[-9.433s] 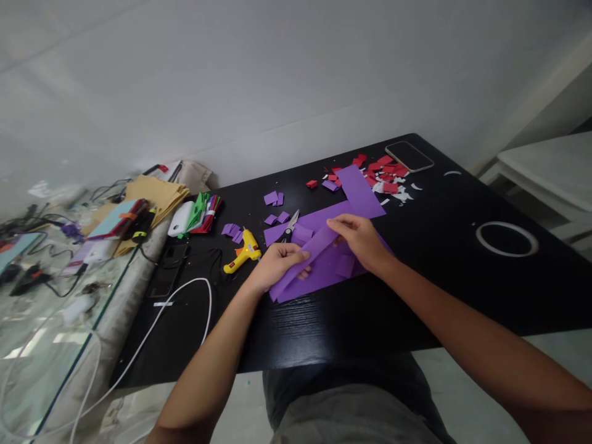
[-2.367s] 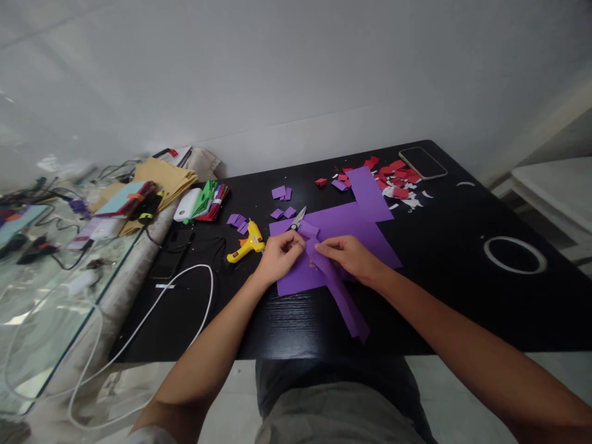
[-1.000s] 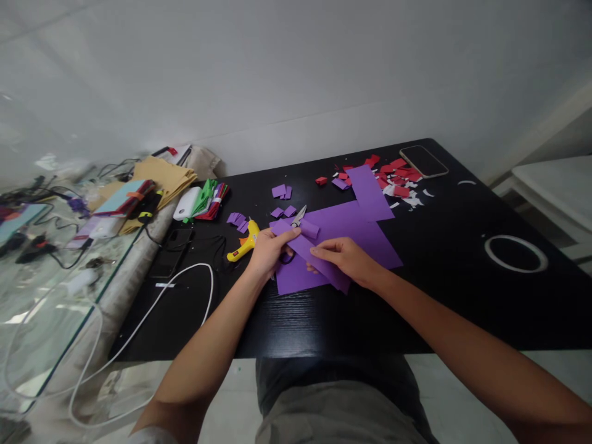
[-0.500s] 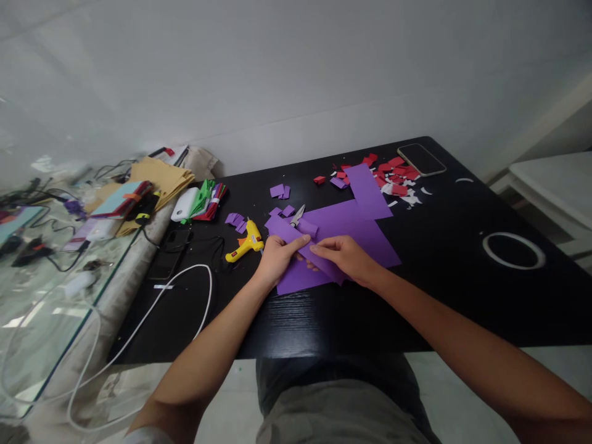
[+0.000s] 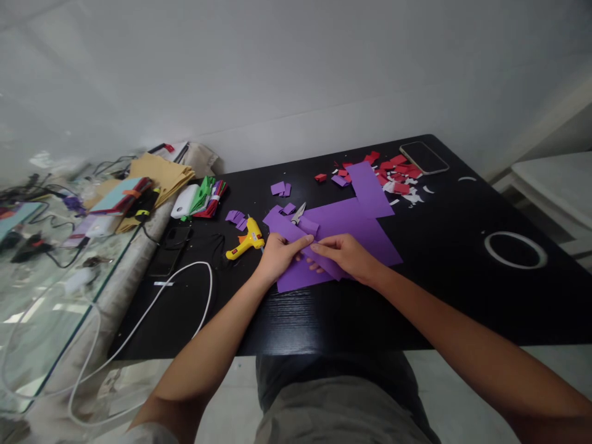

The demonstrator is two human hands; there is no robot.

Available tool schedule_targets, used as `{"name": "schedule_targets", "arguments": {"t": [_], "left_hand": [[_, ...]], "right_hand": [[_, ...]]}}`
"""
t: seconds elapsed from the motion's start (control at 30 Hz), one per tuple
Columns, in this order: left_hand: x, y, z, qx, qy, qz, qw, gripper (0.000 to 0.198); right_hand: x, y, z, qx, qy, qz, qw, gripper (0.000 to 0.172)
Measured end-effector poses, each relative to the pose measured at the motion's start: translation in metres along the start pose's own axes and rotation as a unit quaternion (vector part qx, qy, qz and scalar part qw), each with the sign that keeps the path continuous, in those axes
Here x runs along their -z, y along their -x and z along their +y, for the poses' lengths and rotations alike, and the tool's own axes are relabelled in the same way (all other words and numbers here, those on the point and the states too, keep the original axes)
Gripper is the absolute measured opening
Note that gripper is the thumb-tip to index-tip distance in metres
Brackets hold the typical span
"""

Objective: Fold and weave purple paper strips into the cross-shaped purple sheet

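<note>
A strip of purple paper (image 5: 287, 227) is pinched between my two hands above the black table. My left hand (image 5: 278, 254) grips its middle, thumb on top and fingers beneath. My right hand (image 5: 348, 254) pinches the strip's upper edge close to the left thumb. Under both hands lies a larger purple sheet (image 5: 370, 237), with another purple piece (image 5: 370, 190) across its far corner. Scissors (image 5: 298, 213) rest just beyond the strip, their blades pointing away from me and their handles hidden. Small purple paper pieces (image 5: 289, 208) lie near the blades.
Left of my hands lies a yellow glue gun (image 5: 245, 240). Red and white paper scraps (image 5: 401, 176) are scattered at the back right, beside a phone (image 5: 424, 158). A white ring (image 5: 515, 250) sits at the right. A white cable (image 5: 210, 290) loops over the table's left side.
The view has shifted very slightly. Both hands keep their hold on the purple strip, with hardly any movement.
</note>
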State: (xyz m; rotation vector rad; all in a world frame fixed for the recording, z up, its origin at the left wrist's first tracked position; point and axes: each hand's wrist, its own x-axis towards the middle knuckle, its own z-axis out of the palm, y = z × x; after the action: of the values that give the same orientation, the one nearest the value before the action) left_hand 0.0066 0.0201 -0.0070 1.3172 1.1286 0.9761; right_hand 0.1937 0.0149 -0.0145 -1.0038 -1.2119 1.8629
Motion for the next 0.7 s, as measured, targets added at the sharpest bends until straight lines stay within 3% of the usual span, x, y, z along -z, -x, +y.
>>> {"name": "schedule_targets", "arguments": {"t": [0.23,0.5,0.7], "left_hand": [[0.001,0.000,0.000,-0.006,-0.008,0.044,0.999,0.034],[0.017,-0.009,-0.003,-0.027,0.019,0.125,0.992,0.033],[0.011,-0.005,-0.003,0.001,0.032,0.062,0.998,0.033]], "right_hand": [[-0.002,0.001,-0.002,-0.020,-0.016,0.003,1.000,0.038],[-0.002,0.000,-0.004,-0.036,-0.038,0.014,0.999,0.029],[-0.001,0.000,-0.004,-0.037,-0.043,0.013,0.998,0.026]]}}
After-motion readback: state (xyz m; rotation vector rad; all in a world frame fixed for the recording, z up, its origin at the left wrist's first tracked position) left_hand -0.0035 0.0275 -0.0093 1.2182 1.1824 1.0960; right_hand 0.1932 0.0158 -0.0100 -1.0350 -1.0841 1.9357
